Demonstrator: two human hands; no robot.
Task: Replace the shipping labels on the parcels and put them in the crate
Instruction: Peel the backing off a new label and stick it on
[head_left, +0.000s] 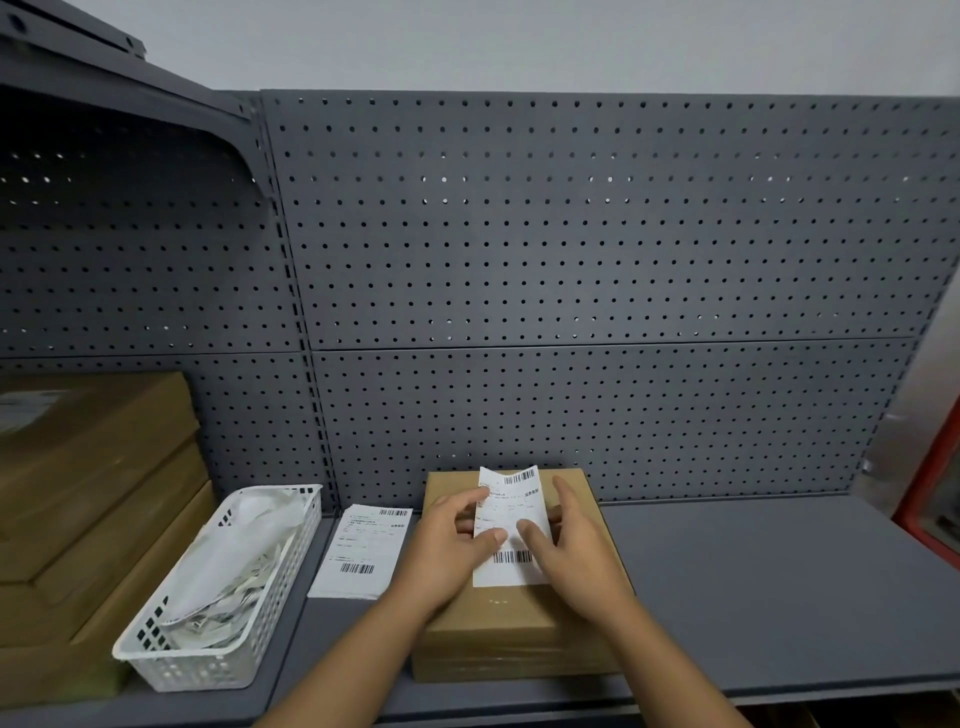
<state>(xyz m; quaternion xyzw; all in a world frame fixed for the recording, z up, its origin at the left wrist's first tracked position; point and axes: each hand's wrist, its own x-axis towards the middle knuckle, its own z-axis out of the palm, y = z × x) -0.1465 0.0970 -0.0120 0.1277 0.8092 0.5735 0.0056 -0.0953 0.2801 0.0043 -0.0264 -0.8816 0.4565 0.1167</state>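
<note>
The left hand (457, 540) and the right hand (576, 551) meet at the lower centre of the frame, and both hold the same shipping label (511, 522). The left thumb lies on the printed face near the middle of the label, and the left forefinger touches its left edge higher up. The right thumb presses on the face just beside the left thumb. The right fingers stand along the right edge and partly behind the paper, so each hand pinches the label.

The label is white, with one barcode near its top and one near its bottom. Its upper end is lifted and a little curled. Its lower end lies on the brown parcel (519, 618). This parcel is a flat cardboard box and it lies directly under the hands. Its front side shows several layers, and I cannot tell if this is one box or a stack.

Just beside the parcel, to the left, a pile of labels (363, 551) lies flat on the grey shelf (753, 587). Further left stands a white basket (156, 657) with white paper strips in it. At the left edge of the frame there are large cardboard boxes (93, 493), one upon the other. A grey pegboard (571, 260) fills the back. At the right edge a red object (930, 493) shows partly, and I cannot tell what it is.
</note>
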